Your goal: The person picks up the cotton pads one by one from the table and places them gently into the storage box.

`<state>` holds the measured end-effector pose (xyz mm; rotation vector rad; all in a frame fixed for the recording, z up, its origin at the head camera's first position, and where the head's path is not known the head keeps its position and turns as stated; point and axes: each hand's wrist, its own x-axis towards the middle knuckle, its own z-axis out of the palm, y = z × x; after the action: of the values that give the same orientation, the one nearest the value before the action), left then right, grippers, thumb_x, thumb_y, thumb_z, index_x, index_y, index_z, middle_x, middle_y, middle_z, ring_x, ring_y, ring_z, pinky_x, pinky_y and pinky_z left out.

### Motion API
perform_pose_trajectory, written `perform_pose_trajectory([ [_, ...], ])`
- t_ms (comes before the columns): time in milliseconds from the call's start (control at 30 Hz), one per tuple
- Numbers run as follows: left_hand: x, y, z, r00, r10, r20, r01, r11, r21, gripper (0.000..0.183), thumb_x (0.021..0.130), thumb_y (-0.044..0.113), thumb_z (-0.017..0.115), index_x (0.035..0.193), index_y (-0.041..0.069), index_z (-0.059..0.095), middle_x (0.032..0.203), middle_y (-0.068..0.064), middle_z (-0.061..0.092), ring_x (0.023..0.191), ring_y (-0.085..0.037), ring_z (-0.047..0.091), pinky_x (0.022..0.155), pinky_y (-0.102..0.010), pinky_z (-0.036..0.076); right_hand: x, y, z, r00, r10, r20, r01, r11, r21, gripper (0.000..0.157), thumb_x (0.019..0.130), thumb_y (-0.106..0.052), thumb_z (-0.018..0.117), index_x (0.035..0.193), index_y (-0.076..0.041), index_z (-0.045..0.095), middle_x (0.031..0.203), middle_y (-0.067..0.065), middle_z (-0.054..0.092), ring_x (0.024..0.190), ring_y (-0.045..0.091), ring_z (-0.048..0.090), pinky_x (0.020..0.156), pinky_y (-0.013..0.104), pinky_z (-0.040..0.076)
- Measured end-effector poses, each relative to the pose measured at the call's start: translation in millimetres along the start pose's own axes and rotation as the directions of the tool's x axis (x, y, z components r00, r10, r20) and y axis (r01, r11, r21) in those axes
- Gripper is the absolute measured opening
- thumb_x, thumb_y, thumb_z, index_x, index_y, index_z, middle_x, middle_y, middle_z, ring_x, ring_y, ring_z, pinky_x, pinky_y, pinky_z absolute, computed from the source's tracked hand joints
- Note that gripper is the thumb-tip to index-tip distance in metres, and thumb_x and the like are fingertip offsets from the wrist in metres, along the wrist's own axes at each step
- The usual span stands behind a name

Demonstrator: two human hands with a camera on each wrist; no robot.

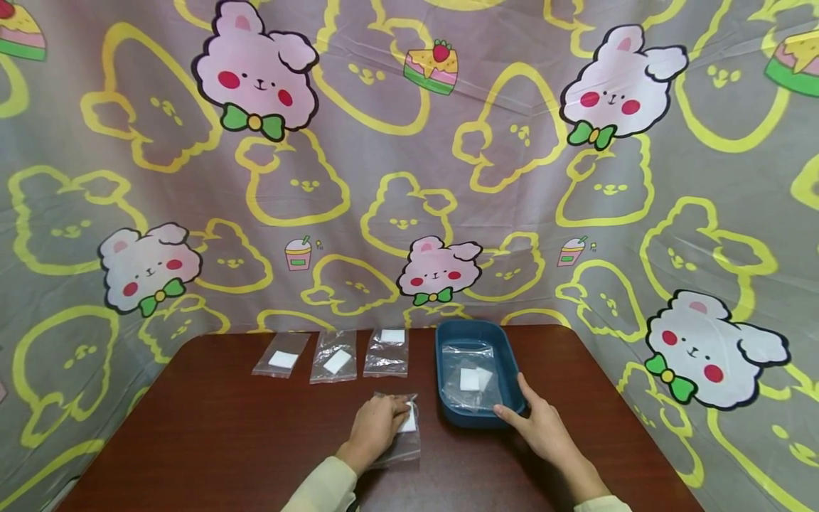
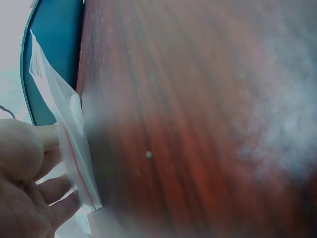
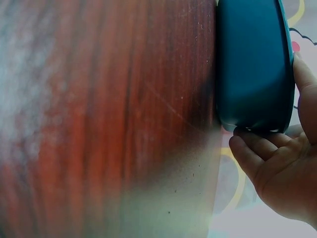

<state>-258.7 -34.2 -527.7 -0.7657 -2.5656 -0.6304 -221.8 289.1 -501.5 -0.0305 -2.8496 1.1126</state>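
My left hand (image 1: 374, 429) pinches a clear zip bag (image 1: 403, 444) with a white square inside, low over the table in the head view. In the left wrist view the same zip bag (image 2: 74, 148) stands on edge, its red seal line showing, beside my curled fingers (image 2: 57, 188). My right hand (image 1: 544, 427) grips the near right corner of a blue plastic box (image 1: 448, 412), thumb over the rim and fingers along the outside. Seen from the right wrist, the fingers (image 3: 252, 151) touch the end of the box (image 3: 252, 69). Clear bags with white squares (image 1: 470, 380) lie in the box.
Three more clear zip bags, a left one (image 1: 281, 355), a middle one (image 1: 334, 359) and a right one (image 1: 387, 352), lie in a row near the back of the brown table (image 1: 224, 427). Each holds a white piece. A patterned curtain (image 1: 358, 206) hangs behind and at both sides.
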Motion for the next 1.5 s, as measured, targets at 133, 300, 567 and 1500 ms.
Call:
perform_pose_trajectory([
  [133,-0.2,0.3,-1.3,1.0,-0.001,-0.004,0.001,1.0,-0.001,0.01,0.085,0.015,0.078,0.094,0.017,0.083,0.106,0.001,0.076,0.088,-0.026,0.073,0.067,-0.039,0.057,-1,-1,-0.8,1.0,0.0,0.004,0.0,1.0,0.007,0.098,0.09,-0.052,0.071,0.158,0.002,0.022,0.149,0.033,0.04,0.132,0.048,0.046,0.104,0.062,0.039],
  [300,0.8,0.3,-4.2,1.0,-0.003,-0.008,0.003,1.0,-0.021,0.01,0.086,0.014,0.078,0.094,0.017,0.083,0.105,0.0,0.076,0.088,-0.025,0.073,0.067,-0.039,0.057,-1,-2,-1.1,1.0,0.007,0.006,-0.008,1.0,0.007,0.098,0.091,-0.05,0.071,0.158,0.001,0.022,0.149,0.033,0.039,0.133,0.048,0.046,0.104,0.062,0.039],
  [567,4.7,-3.8,-9.0,0.999,-0.007,-0.042,0.006,1.0,-0.014,0.011,0.085,0.013,0.079,0.095,0.016,0.082,0.103,-0.001,0.077,0.088,-0.025,0.073,0.069,-0.041,0.057,-1,-2,-0.8,1.0,0.013,0.006,-0.013,1.0,0.012,0.097,0.091,-0.049,0.071,0.158,0.001,0.022,0.15,0.032,0.038,0.134,0.047,0.045,0.104,0.062,0.038],
  [1500,41.2,-10.2,-58.1,0.982,-0.047,-0.183,0.042,0.999,-0.032,0.013,0.089,0.012,0.076,0.102,0.013,0.08,0.096,-0.004,0.077,0.085,-0.026,0.074,0.071,-0.045,0.057,1,0,0.4,1.0,0.005,0.006,-0.005,1.0,0.011,0.097,0.091,-0.048,0.071,0.157,0.002,0.022,0.15,0.032,0.038,0.133,0.048,0.045,0.104,0.062,0.039],
])
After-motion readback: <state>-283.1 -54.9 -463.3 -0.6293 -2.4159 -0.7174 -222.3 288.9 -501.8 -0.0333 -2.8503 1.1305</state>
